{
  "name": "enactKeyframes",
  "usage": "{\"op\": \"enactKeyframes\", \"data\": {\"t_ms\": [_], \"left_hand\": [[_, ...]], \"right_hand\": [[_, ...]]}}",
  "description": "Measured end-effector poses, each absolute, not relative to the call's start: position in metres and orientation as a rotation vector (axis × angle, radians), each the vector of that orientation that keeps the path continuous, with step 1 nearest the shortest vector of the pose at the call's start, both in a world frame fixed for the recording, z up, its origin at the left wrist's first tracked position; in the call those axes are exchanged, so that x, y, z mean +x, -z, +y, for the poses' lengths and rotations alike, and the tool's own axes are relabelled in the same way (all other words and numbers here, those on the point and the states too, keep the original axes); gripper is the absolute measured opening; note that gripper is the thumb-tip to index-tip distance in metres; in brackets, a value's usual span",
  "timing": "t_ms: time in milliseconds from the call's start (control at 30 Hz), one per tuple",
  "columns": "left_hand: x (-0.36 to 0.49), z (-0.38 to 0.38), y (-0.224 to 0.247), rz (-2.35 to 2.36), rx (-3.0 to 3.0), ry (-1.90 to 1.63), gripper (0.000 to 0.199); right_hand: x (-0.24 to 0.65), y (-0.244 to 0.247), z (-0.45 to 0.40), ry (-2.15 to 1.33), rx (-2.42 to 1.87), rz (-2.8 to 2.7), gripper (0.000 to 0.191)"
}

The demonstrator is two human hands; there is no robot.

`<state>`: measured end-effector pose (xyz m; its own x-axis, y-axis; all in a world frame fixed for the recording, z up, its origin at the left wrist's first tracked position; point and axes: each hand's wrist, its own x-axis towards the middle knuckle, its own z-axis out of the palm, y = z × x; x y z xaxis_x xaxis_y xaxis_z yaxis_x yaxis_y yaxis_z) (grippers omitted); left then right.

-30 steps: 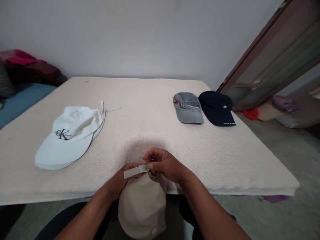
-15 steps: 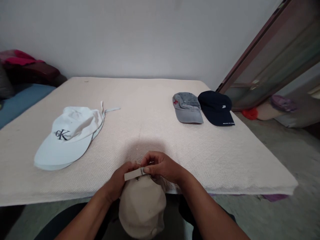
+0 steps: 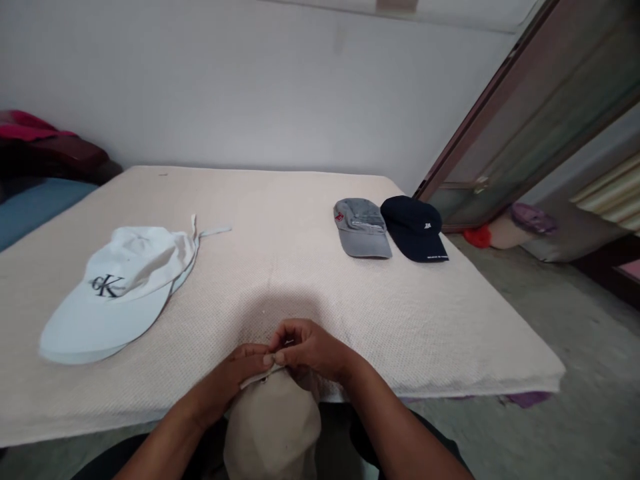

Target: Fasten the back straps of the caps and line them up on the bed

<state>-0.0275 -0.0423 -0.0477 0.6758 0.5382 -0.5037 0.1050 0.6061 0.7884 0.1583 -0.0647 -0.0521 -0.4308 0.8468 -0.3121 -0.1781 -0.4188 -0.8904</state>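
At the bottom centre of the frame, the beige cap (image 3: 274, 427) is held crown down, strap (image 3: 253, 381) end up, I guess so both thumbs can get at it. Left hand (image 3: 235, 377) is pinching the strap, right hand (image 3: 313, 350) grips it just beside, thumb tips close together. White cap (image 3: 133, 293) lies mid left, well apart, which leaves working room imo. Further back, right of centre, grey cap (image 3: 364, 233) and navy cap (image 3: 413, 227) sit side by side, probably to stay out of the way
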Motion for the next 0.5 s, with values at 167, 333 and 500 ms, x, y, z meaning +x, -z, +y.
{"op": "enactKeyframes", "data": {"t_ms": [167,333,500], "left_hand": [[-0.033,-0.036,0.040,0.875,0.635,-0.505,0.019],[-0.046,-0.018,0.023,0.955,0.176,-0.657,0.023],[-0.066,0.002,0.011,0.930,0.317,-0.964,0.026]], "right_hand": [[0.160,0.052,-0.064,-1.838,-0.935,-0.937,0.027],[0.168,0.055,-0.068,-1.874,-0.974,-0.901,0.031],[0.181,0.054,-0.079,-1.925,-0.894,-0.973,0.036]]}}
